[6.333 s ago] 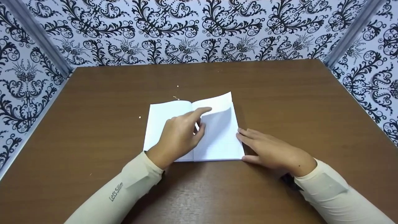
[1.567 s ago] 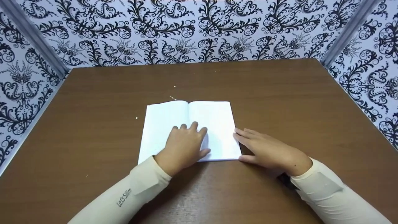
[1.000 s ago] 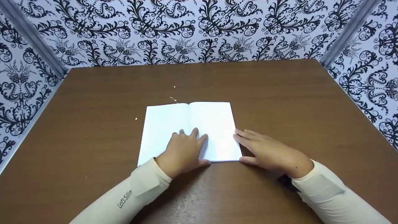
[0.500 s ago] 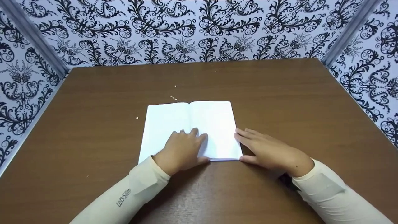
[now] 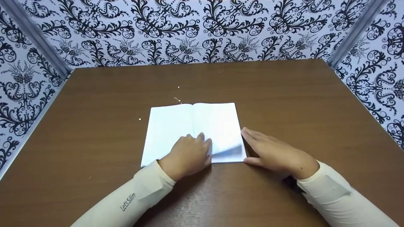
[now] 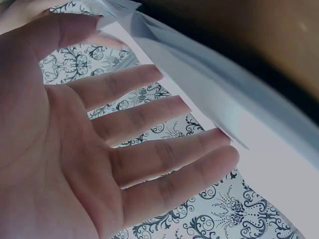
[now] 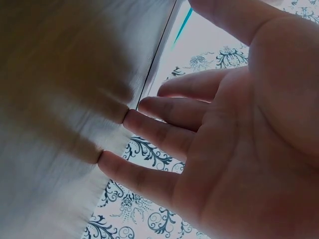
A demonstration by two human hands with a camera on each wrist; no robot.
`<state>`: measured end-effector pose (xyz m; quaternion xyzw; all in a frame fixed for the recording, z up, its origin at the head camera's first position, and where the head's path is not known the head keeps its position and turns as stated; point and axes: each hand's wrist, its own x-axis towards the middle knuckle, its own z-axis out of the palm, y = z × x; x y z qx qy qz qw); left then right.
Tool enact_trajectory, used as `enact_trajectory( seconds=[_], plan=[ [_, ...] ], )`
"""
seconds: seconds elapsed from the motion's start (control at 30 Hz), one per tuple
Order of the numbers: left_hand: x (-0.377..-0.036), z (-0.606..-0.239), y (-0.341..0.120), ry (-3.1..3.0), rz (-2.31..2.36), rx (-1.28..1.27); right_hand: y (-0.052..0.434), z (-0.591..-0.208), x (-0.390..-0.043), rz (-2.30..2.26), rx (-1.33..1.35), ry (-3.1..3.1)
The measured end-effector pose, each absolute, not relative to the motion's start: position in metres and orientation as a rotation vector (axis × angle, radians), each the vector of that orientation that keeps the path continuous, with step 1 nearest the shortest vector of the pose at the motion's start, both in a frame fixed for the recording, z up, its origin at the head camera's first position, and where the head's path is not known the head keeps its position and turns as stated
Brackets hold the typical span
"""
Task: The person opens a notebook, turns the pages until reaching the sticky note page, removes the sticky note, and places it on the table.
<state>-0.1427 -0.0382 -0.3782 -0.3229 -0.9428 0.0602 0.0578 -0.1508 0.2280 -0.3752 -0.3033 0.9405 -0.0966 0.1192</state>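
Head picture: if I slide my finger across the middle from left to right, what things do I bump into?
Patterned left wall, white speck on the table, left page, right page, right hand, patterned right wall.

Brown tabletop [image 5: 284, 94], black-scrolled white walls [image 5: 202, 31]

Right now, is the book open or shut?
Open. The book lies spread on the table, with one white page left of the middle crease and another right of it.
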Motion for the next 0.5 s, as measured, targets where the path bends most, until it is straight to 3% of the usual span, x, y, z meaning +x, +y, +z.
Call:
enact_trajectory(
  seconds=[0.5],
  plan=[
    [-0.1462,-0.3722,-0.0335,-2.556,0.019,-0.987,0.2282,-0.375,-0.151,-0.268,-0.99,2.734]
  ],
)
